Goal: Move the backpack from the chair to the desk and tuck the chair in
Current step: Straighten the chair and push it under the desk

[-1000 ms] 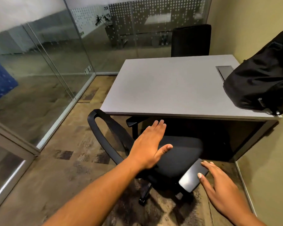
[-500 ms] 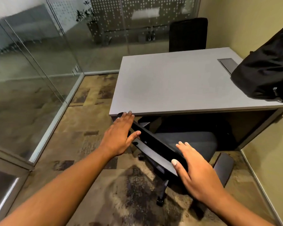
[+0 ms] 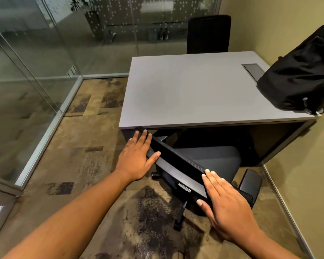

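A black backpack [image 3: 299, 77] lies on the right end of the grey desk [image 3: 185, 94], leaning toward the wall. The black office chair [image 3: 211, 161] stands partly under the desk's front edge, its seat half beneath the top and its backrest turned at an angle toward me. My left hand [image 3: 137, 157] rests flat against the left end of the backrest's top edge, fingers spread. My right hand [image 3: 224, 204] presses flat on the right end of the same backrest, thumb under its edge. Neither hand closes around anything.
A second black chair [image 3: 209, 33] stands behind the desk's far side. A glass partition [image 3: 36, 62] runs along the left and back. A yellow wall [image 3: 303, 184] is close on the right. Patterned carpet [image 3: 82, 146] covers the floor to the left of the desk.
The chair has swung round so its backrest faces me and has rolled toward the desk. Both hands went from above the seat and armrest to the top of the backrest.
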